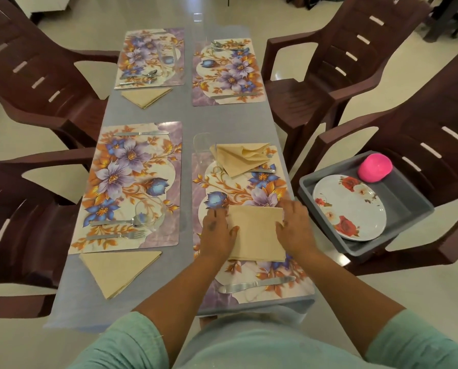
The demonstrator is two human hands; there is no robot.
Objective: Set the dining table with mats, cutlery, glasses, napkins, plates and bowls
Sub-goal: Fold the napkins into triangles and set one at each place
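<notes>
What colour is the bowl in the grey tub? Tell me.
Bright pink bowl, lying in the grey tub; head view.

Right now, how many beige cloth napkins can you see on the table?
4: a folded triangle below the far-left mat, another triangle below the near-left mat, a loose one on the near-right mat, and one under both hands.

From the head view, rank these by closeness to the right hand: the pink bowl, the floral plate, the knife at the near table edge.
From the right hand:
1. Knife, just below it on the near mat.
2. Floral plate, to the right, in the grey tray.
3. Pink bowl, far right corner of that tray.
</notes>
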